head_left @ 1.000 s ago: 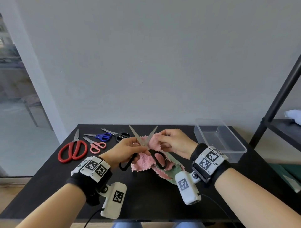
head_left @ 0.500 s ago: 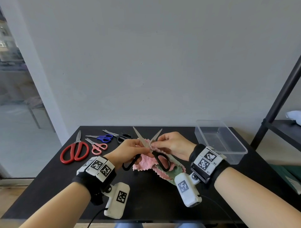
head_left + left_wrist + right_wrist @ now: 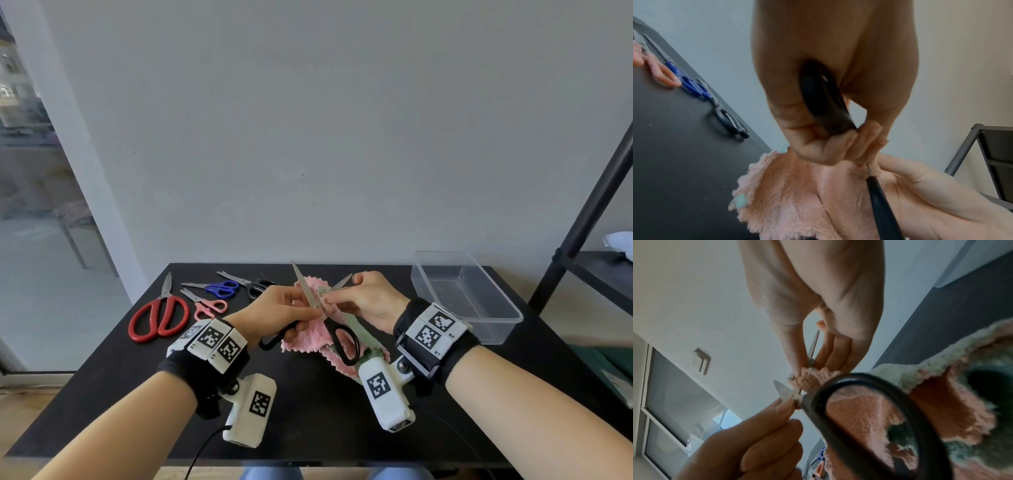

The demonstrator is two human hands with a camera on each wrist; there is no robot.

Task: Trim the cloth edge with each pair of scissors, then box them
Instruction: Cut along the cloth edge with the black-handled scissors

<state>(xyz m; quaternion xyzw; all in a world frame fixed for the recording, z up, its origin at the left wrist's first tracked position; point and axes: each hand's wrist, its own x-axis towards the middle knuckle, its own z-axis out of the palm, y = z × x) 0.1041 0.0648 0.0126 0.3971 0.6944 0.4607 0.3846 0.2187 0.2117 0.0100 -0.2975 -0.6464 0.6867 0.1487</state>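
Above the counter's point(image 3: 308, 411) middle: left hand point(image 3: 274, 313) gripped open black-handled steel scissors point(image 3: 337, 337); right hand point(image 3: 371, 303) pinched pink fleece cloth's point(image 3: 305, 337) edge between the blades.

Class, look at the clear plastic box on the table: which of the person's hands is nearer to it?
Right. The right hand pinches the cloth just left of the clear plastic box; the left hand, holding the black-handled scissors, is farther left.
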